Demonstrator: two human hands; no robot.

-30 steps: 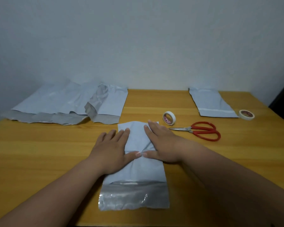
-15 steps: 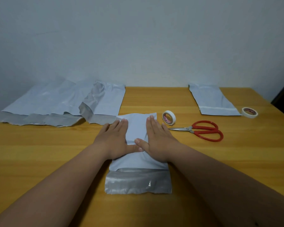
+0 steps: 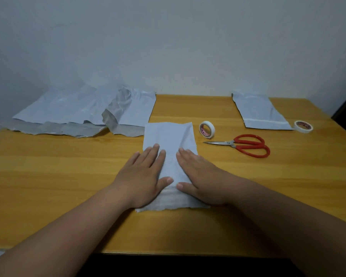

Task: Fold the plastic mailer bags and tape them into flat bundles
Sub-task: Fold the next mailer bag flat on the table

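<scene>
A folded pale grey mailer bag (image 3: pixel 169 136) lies flat at the table's middle. My left hand (image 3: pixel 142 176) presses its left side with straight fingers, partly on the wood. My right hand (image 3: pixel 200 174) presses its right side, palm down, fingers straight. The two thumbs almost meet over the bag's near part. A white tape roll (image 3: pixel 207 129) stands on edge just right of the bag. Red-handled scissors (image 3: pixel 246 145) lie further right, blades pointing left. Both hands hide the bag's lower half.
A pile of unfolded mailer bags (image 3: pixel 82 112) spreads across the back left. One folded bag (image 3: pixel 259 111) lies at the back right, with a second tape roll (image 3: pixel 303 126) flat beside it. The wooden table (image 3: pixel 48 176) meets a pale wall behind.
The silver flap at the bag's near end has been folded out of sight. Both hands slid toward me along the bag, staying flat on it.
</scene>
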